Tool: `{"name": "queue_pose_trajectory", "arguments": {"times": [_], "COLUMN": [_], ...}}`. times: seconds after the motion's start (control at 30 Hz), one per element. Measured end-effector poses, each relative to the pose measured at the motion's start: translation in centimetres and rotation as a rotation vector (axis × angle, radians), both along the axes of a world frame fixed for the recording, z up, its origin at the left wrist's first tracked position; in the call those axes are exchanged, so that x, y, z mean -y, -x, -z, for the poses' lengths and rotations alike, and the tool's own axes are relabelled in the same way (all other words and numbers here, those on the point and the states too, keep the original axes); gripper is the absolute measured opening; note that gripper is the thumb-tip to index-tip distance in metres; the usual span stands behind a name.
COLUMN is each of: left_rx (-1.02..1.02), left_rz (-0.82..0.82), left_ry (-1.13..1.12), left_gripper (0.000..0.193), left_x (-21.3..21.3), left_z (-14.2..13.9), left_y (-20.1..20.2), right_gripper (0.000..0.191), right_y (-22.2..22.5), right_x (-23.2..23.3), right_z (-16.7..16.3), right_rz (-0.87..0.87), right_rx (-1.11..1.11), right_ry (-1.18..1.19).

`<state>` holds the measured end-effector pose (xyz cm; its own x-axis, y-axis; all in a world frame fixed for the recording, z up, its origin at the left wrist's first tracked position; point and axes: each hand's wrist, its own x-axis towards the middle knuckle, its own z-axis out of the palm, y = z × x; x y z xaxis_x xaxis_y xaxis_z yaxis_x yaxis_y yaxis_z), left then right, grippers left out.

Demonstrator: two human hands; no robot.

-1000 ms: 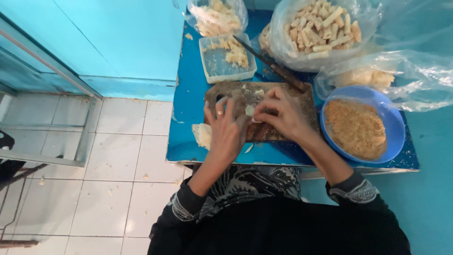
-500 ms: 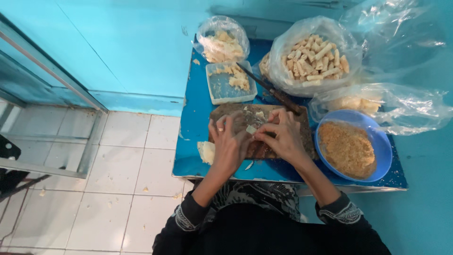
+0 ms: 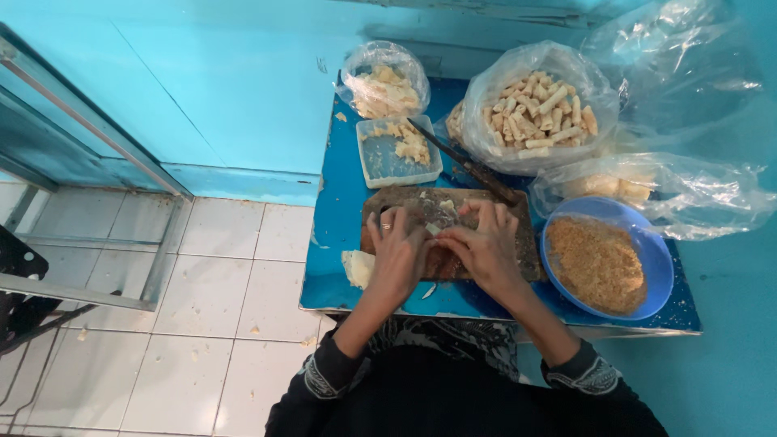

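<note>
Both hands are in the middle of rolling: the left hand (image 3: 398, 257) and right hand (image 3: 484, 247) meet over a wooden cutting board (image 3: 528, 252), fingers curled together and pinched on a small pale wrapper piece (image 3: 435, 230) that sits between the fingertips at the centre of the board. By my judgement the next move calls for keeping the roll tight with even thumb pressure. A blue bowl of breadcrumbs (image 3: 599, 265) lies just beyond the right fingers, a bag of finished rolls (image 3: 541, 109) farther ahead.
</note>
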<state>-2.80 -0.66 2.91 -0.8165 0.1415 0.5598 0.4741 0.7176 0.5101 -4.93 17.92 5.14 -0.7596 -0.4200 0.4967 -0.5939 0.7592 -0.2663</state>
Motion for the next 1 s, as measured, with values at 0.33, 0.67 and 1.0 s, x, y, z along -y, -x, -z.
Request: {"name": "queue_pose_trajectory", "arguments": {"times": [0.33,0.67,1.0], "left_rx": [0.003,-0.027,-0.097], "left_rz": [-0.054,-0.048,-0.261], "left_ry": [-0.131,0.065,-0.013], "left_gripper": [0.014,0.010,0.014], "left_x": [-0.2,0.1,1.4], "left_z": [-1.2,-0.3,-1.5], "left_y": [-1.3,-0.5,-2.7], "right_gripper": [0.010,0.014,0.014], "right_y": [0.9,-0.7,2.2], "right_x": [0.4,0.6,2.2], "right_z": [-0.4,-0.7,-0.2], "right_rz": [0.057,0.044,0.061], "right_rx": [0.217,0.002,0.062], "right_ry": [-0.004,0.064,-0.167]}}
